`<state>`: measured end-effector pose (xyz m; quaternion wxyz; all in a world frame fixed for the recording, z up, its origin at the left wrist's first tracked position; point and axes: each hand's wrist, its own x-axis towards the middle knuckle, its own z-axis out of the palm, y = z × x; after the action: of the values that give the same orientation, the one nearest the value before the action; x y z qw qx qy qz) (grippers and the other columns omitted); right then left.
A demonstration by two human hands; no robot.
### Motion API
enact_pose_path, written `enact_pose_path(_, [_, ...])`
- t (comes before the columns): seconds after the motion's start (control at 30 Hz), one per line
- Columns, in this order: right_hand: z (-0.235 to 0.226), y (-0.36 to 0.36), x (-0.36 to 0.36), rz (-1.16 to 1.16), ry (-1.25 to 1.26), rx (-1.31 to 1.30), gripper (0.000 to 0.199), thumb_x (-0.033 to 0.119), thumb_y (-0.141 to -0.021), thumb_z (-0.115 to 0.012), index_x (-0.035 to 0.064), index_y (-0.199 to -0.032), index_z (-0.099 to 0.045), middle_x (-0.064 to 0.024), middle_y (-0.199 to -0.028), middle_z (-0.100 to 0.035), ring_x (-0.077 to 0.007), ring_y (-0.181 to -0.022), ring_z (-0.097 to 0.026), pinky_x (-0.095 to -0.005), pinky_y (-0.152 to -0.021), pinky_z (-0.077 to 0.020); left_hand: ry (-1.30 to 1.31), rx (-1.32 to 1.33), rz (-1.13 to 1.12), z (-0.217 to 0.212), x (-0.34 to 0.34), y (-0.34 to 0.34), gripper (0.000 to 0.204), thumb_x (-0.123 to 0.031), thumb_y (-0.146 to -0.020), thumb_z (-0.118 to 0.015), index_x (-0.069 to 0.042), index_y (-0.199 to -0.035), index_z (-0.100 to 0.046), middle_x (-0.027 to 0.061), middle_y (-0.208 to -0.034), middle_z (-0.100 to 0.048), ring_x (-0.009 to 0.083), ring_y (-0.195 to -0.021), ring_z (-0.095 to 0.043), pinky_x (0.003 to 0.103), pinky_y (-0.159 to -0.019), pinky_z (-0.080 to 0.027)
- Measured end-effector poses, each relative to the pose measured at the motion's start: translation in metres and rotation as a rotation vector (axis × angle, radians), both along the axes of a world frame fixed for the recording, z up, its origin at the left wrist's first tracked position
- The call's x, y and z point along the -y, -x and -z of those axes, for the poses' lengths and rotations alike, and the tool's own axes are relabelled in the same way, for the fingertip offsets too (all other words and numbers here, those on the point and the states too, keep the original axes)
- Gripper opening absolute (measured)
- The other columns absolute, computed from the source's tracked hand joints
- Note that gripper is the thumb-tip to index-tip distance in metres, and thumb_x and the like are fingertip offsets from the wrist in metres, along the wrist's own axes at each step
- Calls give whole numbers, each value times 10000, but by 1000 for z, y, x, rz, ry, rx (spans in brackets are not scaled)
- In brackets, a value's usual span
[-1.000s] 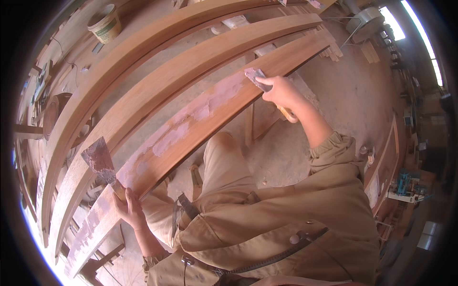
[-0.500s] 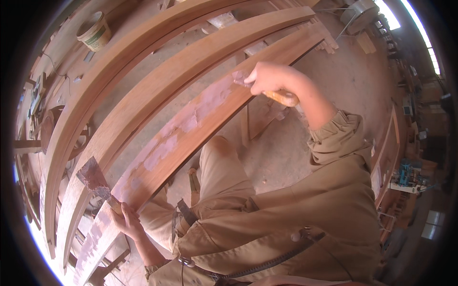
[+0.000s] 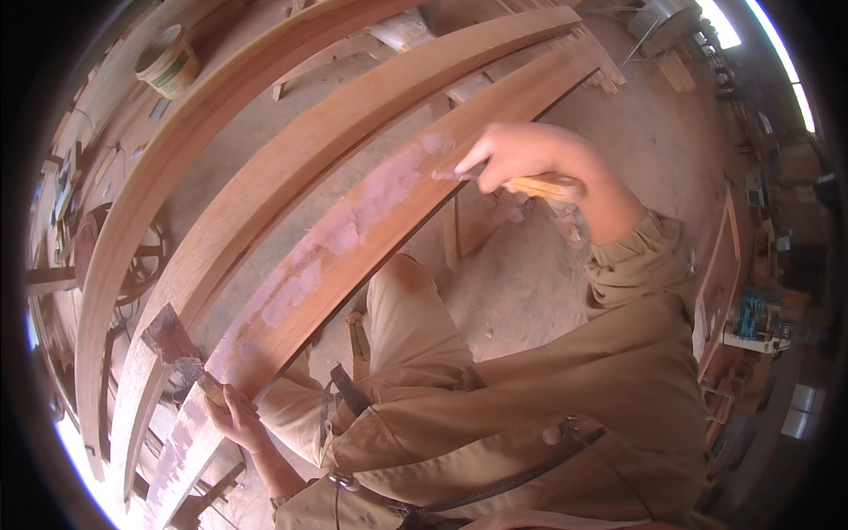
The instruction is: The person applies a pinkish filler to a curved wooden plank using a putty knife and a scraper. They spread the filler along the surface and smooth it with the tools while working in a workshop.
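Observation:
A long curved wooden beam runs from the near left to the far right in front of me, its upper face smeared with pinkish-purple putty. My right hand is closed round a putty knife with a yellowish handle. Its short visible blade is over the beam's near edge, past the far end of the smear; whether it touches the wood I cannot tell. Lower left, my left hand grips the handle of a wide putty knife, whose blade is coated with dark purple putty and points up and away.
Two more curved beams, a middle one and a farther one, lie alongside. Beyond them stands a pale bucket. A wheel is at far left, a blue machine at right. My knee is close below the beam.
My right hand and its putty knife have moved right and slightly nearer, off the putty smear to the beam's near edge. My left hand has barely moved.

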<state>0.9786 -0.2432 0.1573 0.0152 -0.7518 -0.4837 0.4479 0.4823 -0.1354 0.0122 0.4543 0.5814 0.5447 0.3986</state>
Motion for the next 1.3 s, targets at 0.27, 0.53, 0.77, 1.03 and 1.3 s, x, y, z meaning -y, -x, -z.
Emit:
enact_pose_path(0.27, [19, -41, 70, 724, -260, 26, 577, 88, -754, -543, 136, -1324, -467, -67, -651, -572, -126, -525, -525, -280, -511, -456, -10, -58, -50, -3, 4, -3, 281, -172, -914, -525, 4, -1132, -497, -15, -521, -419, 31, -380, -327, 180, -350, -249])
enact_pose_path(0.53, [66, -15, 45, 513, -352, 301, 559, 77, -728, -555, 192, -1274, -516, -161, -745, -594, -206, -602, -548, -313, -604, -450, -19, -131, -98, -10, 3, -10, 306, -210, -901, -549, -5, -1126, -524, -1, -562, -444, 44, -396, -376, 185, -344, -277])
enact_pose_path(0.77, [72, 5, 51, 410, -280, 430, 563, 98, -700, -595, 184, -1254, -533, -242, -876, -608, -312, -763, -613, -349, -686, -470, -11, -149, -158, -14, 6, -20, 213, -193, -898, -554, -15, -1013, -541, -10, -539, -429, 30, -388, -340, 181, -345, -248])
enact_pose_path(1.03, [42, -50, 13, 328, 13, 340, 488, 121, -680, -585, 79, -1165, -599, -199, -883, -652, -246, -726, -621, -315, -712, -464, -69, -115, -153, -7, 6, -23, 199, -225, -904, -555, -39, -847, -509, -12, -500, -401, 41, -384, -337, 187, -359, -271])
enact_pose_path(1.3, [25, -53, -10, 305, 50, 275, 470, 119, -644, -583, 71, -1109, -632, -176, -827, -651, -237, -705, -612, -303, -667, -459, -136, -83, -126, -8, 10, -25, 173, -195, -912, -532, -35, -851, -503, -6, -502, -419, 56, -382, -366, 192, -357, -279])
